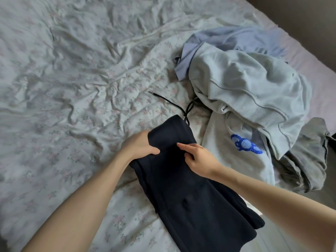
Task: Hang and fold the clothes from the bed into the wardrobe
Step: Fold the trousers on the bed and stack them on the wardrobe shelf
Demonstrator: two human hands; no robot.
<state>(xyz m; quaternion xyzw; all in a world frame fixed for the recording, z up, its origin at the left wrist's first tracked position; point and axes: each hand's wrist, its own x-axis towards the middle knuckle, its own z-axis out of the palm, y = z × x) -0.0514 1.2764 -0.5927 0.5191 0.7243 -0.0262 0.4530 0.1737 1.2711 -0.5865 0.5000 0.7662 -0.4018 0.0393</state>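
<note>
Rumpled floral bedding [76,84] is covering the bed and filling most of the view, with every other thing lying on it around a dark navy garment [183,193]. That garment is stretching from the lower edge of the view up toward the middle of the bed, its upper end folded over into a thick roll. A black drawstring [169,100] is trailing out from the top of the garment onto the sheet, one end lying loose beyond it. The left hand [140,145] is gripping the left side of the garment's folded upper end, thumb curled over the top of the cloth and the other fingers hidden beneath it. The right hand [198,159] is resting on the garment just right of the left hand, its forefinger lying straight along the fold and the remaining fingers curled down into the cloth, pinching it. Right of the garment, and touching its edge, a pale sweatshirt [240,84] with a blue embroidered patch [244,143] is lying in a crumpled heap. Beyond the garment, under the top of that heap, a light blue shirt [225,39] is showing. Farther right of the garment, at the bed's edge, a grey garment [309,157] is lying bunched, partly under the sweatshirt.
</note>
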